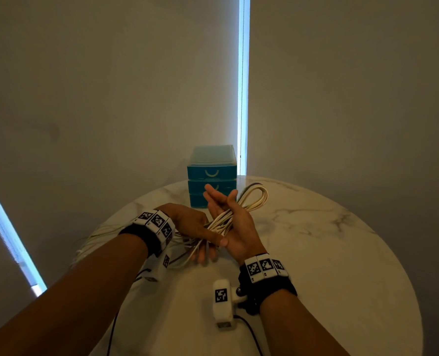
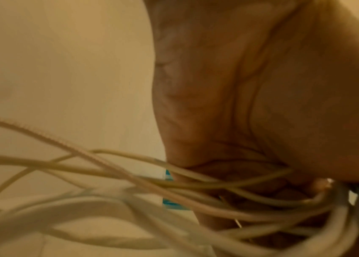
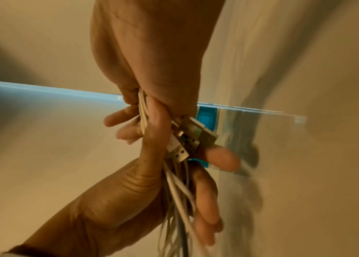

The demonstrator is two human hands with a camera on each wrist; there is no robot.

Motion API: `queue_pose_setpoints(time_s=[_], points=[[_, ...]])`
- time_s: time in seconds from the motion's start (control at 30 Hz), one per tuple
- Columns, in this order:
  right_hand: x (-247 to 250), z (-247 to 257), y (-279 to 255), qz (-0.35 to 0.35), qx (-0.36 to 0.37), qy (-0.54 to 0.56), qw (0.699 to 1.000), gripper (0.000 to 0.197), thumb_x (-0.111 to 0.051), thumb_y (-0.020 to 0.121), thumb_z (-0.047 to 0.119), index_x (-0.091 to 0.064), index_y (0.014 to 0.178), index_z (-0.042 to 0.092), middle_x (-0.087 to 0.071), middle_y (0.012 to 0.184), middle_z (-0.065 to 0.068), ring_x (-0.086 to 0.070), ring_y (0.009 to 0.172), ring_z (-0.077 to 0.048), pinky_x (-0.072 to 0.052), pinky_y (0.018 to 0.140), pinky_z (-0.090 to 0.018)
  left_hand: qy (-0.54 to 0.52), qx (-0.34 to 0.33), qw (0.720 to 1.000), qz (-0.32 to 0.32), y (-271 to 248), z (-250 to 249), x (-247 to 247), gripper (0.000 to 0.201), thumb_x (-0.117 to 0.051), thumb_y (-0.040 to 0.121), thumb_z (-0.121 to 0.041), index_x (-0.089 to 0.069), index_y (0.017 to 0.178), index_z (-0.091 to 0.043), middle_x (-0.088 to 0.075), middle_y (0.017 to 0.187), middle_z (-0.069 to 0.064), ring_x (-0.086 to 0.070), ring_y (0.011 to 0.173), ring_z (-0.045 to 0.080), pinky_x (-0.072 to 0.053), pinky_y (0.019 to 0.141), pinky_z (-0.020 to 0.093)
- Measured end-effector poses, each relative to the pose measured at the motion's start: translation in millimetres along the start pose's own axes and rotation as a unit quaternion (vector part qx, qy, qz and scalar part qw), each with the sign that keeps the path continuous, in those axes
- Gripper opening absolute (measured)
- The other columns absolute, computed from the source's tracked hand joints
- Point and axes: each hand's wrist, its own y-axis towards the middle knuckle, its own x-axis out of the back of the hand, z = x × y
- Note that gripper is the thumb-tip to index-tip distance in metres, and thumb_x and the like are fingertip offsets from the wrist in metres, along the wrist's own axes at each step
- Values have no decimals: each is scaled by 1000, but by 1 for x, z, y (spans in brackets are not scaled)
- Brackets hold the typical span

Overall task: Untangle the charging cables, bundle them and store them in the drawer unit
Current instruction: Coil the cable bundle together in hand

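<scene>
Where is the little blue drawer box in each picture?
Head: the blue drawer unit stands mid-picture at the table's far edge, behind the hands.
Left wrist: only a blue sliver shows low in the middle, behind the cables.
Right wrist: a blue patch right of centre, behind the fingers.
Shared landmark: the white cables.

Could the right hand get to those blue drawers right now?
Probably not yet. The drawers stand close behind it with nothing between, but the right hand has cables lying across its palm, and the left hand grips them too.
</scene>
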Motion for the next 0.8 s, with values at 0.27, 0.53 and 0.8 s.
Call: queue_pose_setpoints(time_s=[0.27, 0.53, 0.8], points=[[13, 0, 11, -54, -25, 30, 998, 48, -40, 115, 35, -53, 75, 13, -35, 43, 5, -28, 32, -7, -29, 35, -22, 20, 79, 996, -38, -1, 0, 3, 51, -65, 92, -72, -78, 92, -23, -51, 65, 0, -50, 55, 13, -50, 61, 27], [12, 8, 14, -192, 10, -62, 979, 51, -62, 99, 29, -36, 56, 23, -28, 51, 2, -22, 42, -13, -22, 43, -26, 35, 24, 992, -121, -10, 5, 8, 47, -49, 106, -61, -67, 100, -18, -57, 78, -4, -47, 65, 10, -42, 61, 23], [12, 21, 12, -240, 45, -180, 953, 40, -58, 98, 21, -41, 61, 23, -33, 51, 3, -27, 43, -13, -25, 43, -24, 75, 5, 976, -203, 7, -3, -1, 49, -45, 109, -56, -70, 84, -22, -61, 79, 0, -51, 71, 14, -43, 72, 30]])
